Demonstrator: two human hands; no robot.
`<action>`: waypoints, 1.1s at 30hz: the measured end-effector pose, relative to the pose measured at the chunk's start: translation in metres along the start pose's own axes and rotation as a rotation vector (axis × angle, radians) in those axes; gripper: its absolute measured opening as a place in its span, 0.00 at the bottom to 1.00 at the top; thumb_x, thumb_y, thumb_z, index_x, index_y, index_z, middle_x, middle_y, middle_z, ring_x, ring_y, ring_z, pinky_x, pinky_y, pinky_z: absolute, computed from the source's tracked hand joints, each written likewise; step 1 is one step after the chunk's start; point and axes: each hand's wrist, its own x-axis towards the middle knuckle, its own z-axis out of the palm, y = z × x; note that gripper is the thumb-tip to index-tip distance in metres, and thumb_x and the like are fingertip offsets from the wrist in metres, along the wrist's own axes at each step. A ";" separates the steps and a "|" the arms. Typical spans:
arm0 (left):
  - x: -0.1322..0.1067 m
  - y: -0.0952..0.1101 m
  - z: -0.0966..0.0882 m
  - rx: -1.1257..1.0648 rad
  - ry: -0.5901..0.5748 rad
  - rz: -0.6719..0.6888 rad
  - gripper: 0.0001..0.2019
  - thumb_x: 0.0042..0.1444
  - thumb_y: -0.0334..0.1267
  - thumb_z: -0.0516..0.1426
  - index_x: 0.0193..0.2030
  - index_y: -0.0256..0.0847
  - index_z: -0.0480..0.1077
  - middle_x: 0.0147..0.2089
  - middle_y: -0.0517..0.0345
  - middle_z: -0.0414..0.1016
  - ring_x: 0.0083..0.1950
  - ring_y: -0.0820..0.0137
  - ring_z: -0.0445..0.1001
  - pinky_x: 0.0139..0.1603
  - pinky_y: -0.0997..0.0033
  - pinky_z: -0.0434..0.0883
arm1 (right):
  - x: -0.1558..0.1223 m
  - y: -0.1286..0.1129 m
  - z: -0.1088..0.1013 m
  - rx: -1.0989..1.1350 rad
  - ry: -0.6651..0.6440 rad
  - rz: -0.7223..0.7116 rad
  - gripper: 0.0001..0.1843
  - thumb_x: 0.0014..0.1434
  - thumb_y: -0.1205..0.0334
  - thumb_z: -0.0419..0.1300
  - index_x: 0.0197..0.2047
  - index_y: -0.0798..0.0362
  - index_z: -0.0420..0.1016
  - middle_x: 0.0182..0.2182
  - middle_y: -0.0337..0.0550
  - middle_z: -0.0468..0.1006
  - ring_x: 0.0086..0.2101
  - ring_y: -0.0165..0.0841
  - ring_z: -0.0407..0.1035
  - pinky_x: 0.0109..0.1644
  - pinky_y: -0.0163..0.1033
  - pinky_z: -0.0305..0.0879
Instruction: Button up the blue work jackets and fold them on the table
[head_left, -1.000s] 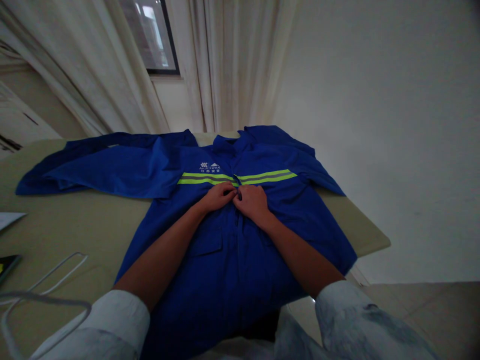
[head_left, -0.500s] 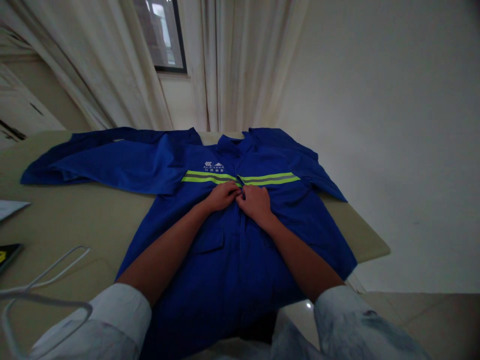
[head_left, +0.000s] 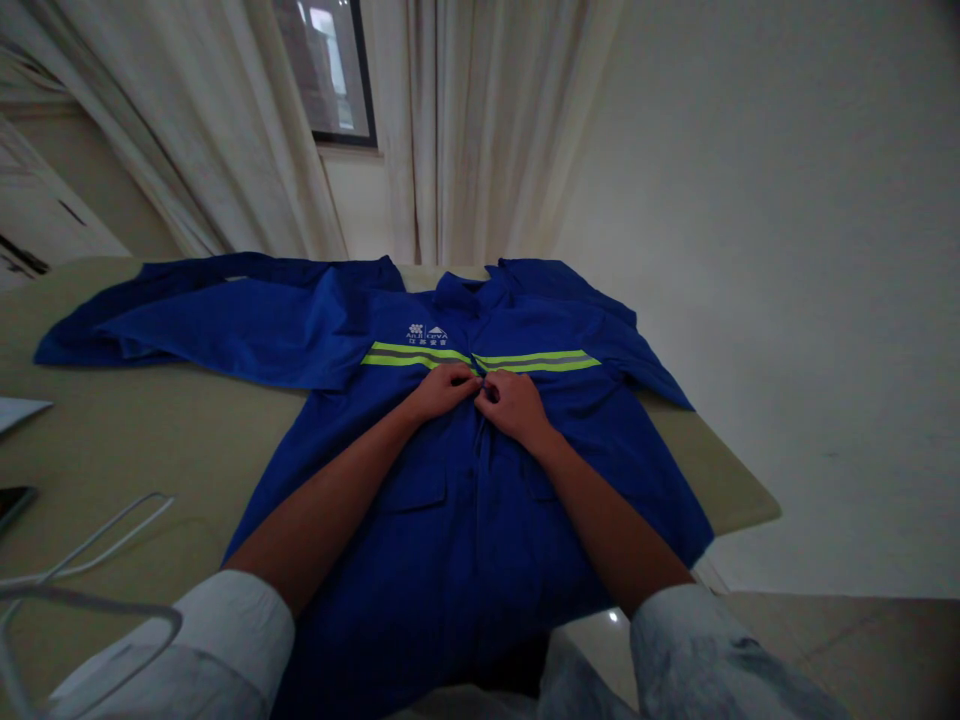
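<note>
A blue work jacket lies spread front side up, its collar at the far end and its lower hem toward me. Yellow-green reflective stripes cross its chest, below a white printed logo. At the middle of the front, just under the stripes, my left hand pinches the edge of the front opening. My right hand is closed on the same opening from the other side, fingertips almost touching those of the left. Whatever small fastening lies between the fingertips is too small and dark to make out.
The jacket rests on a beige-covered table. On the left are a white cable, a dark phone-like object and a white sheet. Curtains and a window stand behind; a white wall is at right.
Both hands stay at the same spot on the jacket front, with the right hand's fingers shifted slightly. The view has moved a little.
</note>
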 end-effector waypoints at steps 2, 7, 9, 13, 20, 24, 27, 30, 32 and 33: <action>0.001 -0.001 0.000 -0.042 0.002 -0.032 0.16 0.65 0.44 0.56 0.28 0.39 0.74 0.30 0.59 0.72 0.34 0.69 0.71 0.36 0.69 0.65 | -0.001 -0.002 -0.001 -0.010 0.018 0.013 0.09 0.65 0.60 0.58 0.34 0.52 0.77 0.35 0.44 0.81 0.36 0.35 0.70 0.41 0.39 0.54; 0.002 -0.003 0.002 -0.023 -0.019 -0.063 0.15 0.64 0.44 0.58 0.28 0.39 0.75 0.29 0.59 0.74 0.34 0.69 0.72 0.36 0.69 0.66 | -0.004 -0.005 0.003 0.009 -0.013 0.138 0.12 0.66 0.57 0.58 0.35 0.52 0.78 0.33 0.44 0.82 0.34 0.35 0.71 0.38 0.39 0.53; 0.001 -0.003 0.002 -0.001 -0.036 -0.040 0.14 0.64 0.44 0.58 0.30 0.39 0.77 0.31 0.58 0.75 0.36 0.68 0.73 0.38 0.69 0.67 | -0.003 -0.003 0.005 0.063 -0.024 0.177 0.13 0.65 0.56 0.58 0.32 0.51 0.77 0.31 0.43 0.81 0.32 0.34 0.70 0.35 0.38 0.52; -0.001 -0.002 0.003 0.048 -0.038 0.017 0.12 0.65 0.41 0.58 0.34 0.39 0.79 0.35 0.55 0.78 0.40 0.66 0.76 0.44 0.67 0.69 | 0.001 0.001 0.009 0.208 -0.026 0.274 0.13 0.63 0.55 0.60 0.29 0.52 0.76 0.27 0.39 0.78 0.30 0.32 0.68 0.33 0.37 0.51; 0.001 -0.002 0.001 0.036 -0.043 0.044 0.10 0.63 0.38 0.59 0.35 0.39 0.80 0.35 0.54 0.80 0.40 0.66 0.77 0.44 0.67 0.69 | 0.005 0.002 0.012 0.242 -0.010 0.289 0.13 0.60 0.56 0.62 0.26 0.52 0.73 0.25 0.38 0.75 0.30 0.32 0.67 0.33 0.36 0.51; 0.002 -0.004 0.002 0.045 -0.051 -0.011 0.09 0.62 0.38 0.59 0.36 0.40 0.81 0.35 0.55 0.80 0.39 0.66 0.77 0.41 0.67 0.69 | 0.003 0.003 0.013 0.198 -0.003 0.297 0.12 0.61 0.55 0.62 0.29 0.51 0.76 0.28 0.39 0.79 0.32 0.33 0.70 0.33 0.36 0.52; 0.000 -0.003 0.006 0.154 -0.007 -0.038 0.10 0.64 0.40 0.59 0.37 0.41 0.81 0.36 0.55 0.80 0.40 0.64 0.76 0.42 0.66 0.68 | 0.003 0.006 0.013 0.204 -0.014 0.289 0.12 0.62 0.54 0.62 0.30 0.51 0.77 0.29 0.40 0.80 0.33 0.34 0.71 0.35 0.36 0.54; -0.001 -0.001 0.008 0.251 0.033 -0.034 0.10 0.65 0.41 0.58 0.37 0.42 0.80 0.37 0.54 0.79 0.41 0.63 0.75 0.44 0.64 0.67 | 0.003 0.010 0.013 0.235 -0.024 0.277 0.13 0.63 0.53 0.62 0.31 0.51 0.78 0.29 0.40 0.81 0.33 0.34 0.73 0.35 0.35 0.56; -0.002 0.000 0.008 0.273 0.031 -0.026 0.11 0.66 0.40 0.57 0.36 0.42 0.78 0.37 0.54 0.78 0.41 0.62 0.74 0.45 0.62 0.67 | 0.003 0.011 0.014 0.255 -0.025 0.270 0.13 0.63 0.52 0.63 0.31 0.51 0.79 0.30 0.40 0.81 0.33 0.34 0.73 0.36 0.35 0.57; -0.002 0.000 0.008 0.279 0.027 -0.024 0.11 0.67 0.39 0.56 0.35 0.42 0.77 0.37 0.54 0.78 0.41 0.62 0.73 0.45 0.62 0.67 | 0.003 0.012 0.014 0.259 -0.027 0.268 0.14 0.64 0.51 0.63 0.32 0.51 0.80 0.30 0.41 0.82 0.33 0.34 0.74 0.36 0.35 0.57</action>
